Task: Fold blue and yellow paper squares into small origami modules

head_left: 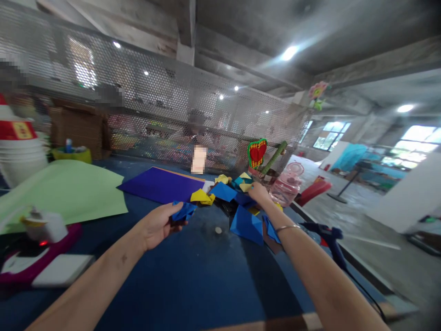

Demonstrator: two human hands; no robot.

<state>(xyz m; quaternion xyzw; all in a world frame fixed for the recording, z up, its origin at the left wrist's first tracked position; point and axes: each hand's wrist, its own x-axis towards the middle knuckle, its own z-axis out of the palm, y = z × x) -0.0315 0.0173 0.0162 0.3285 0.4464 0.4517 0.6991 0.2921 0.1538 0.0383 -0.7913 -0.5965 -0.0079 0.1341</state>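
Note:
My left hand point(163, 225) is closed around a blue folded paper piece point(184, 211), thumb on top, held above the table. On the right, my right hand point(260, 194), with a bangle at the wrist, reaches into a pile of folded paper. Its fingers are drawn together beside a pale yellow folded paper point(245, 187); what they pinch is too small to make out. Around it lie a blue folded paper point(223, 191), a larger blue paper piece point(246, 224) and a yellow folded paper point(202, 197). A small pale round object point(218, 230) rests between my hands.
Purple sheets point(161, 184) and a light green sheet point(69, 188) cover the table's left. A magenta-edged device point(74, 234) stands near left. Behind my right hand is a pink transparent jug point(285, 186); a glue gun point(327, 234) with a cable lies right. A perforated metal screen point(165, 92) stands behind.

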